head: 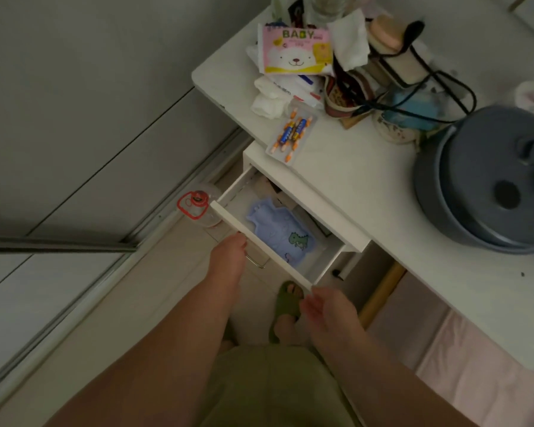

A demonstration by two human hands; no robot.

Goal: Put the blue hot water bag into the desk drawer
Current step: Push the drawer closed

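The blue hot water bag (279,231), printed with a green dinosaur, lies flat inside the open white desk drawer (259,241). My left hand (228,254) rests against the drawer's front panel near its metal handle; whether its fingers grip the handle is hidden. My right hand (327,306) hovers just below the drawer's right front corner, fingers apart and holding nothing.
The white desk (367,180) carries a pack of batteries (292,134), a pink BABY tissue pack (295,49), cables, cloths and a grey round pot (487,177). A clear bottle with a red lid (198,203) stands on the floor left of the drawer. A green slipper (285,306) is below.
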